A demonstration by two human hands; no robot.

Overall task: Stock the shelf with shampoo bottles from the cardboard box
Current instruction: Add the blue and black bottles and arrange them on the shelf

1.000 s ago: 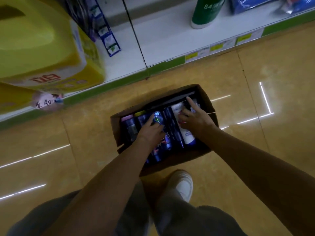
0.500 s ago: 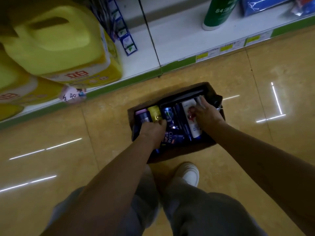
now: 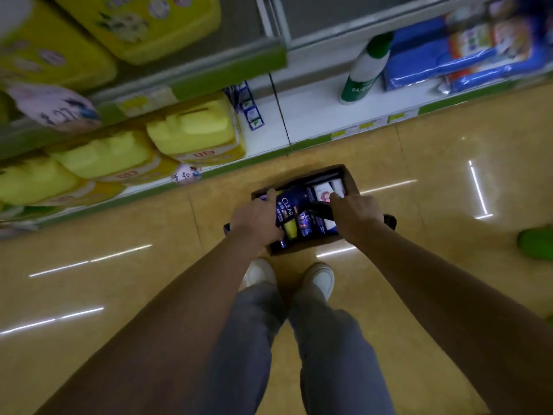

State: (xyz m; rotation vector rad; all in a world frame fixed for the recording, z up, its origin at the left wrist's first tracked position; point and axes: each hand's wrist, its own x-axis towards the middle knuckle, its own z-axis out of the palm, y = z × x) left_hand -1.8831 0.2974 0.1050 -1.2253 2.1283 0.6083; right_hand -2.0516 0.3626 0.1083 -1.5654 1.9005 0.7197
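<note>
now, step: picking bottles out of the box; nothing shelved yet by the look of it.
shelf (image 3: 314, 115): white bottom deck just beyond the box, bare stretch between yellow jugs (image 3: 191, 130) and a green-white bottle (image 3: 365, 67).
cardboard box (image 3: 350, 178): on the floor at the feet, open, packed with bottles.
left hand (image 3: 257, 220): curled round a dark blue shampoo bottle (image 3: 287, 205), lifted above the rest.
right hand (image 3: 356, 214): fingers bent onto a dark bottle; whether it grips, cannot tell.
next: likely carry forward, stand upright on the bare deck.

Both hands (image 3: 258, 218) seemingly grip shampoo bottles (image 3: 288, 205) over the cardboard box (image 3: 350, 178).
</note>
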